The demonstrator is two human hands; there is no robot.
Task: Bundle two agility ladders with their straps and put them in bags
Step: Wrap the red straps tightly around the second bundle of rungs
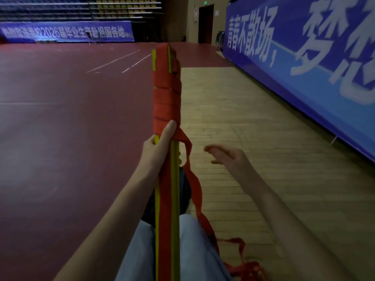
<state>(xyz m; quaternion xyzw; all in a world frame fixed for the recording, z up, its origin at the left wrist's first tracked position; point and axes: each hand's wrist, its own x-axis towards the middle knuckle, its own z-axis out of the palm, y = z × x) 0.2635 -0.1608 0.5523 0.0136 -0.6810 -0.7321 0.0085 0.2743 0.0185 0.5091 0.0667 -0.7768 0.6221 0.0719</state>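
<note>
Agility ladder point(166, 138): frame centre, upright, upper half strap-wound. Left hand point(157, 147) grips it mid-length, thumb pinning the last turn against slip. Right hand point(227, 157), blurred, apparently spread and empty. Loose strap point(195, 191) trails lower right.

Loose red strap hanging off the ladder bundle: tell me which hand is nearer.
Left. The left hand holds the bundle where the strap leaves it; the right hand hovers open to the strap's right, apart.

Stood upright as a folded ladder point(174, 199) of yellow rungs; was wound tight round the upper part with red strap point(166, 98), loose end trailing to the floor point(243, 138).
</note>
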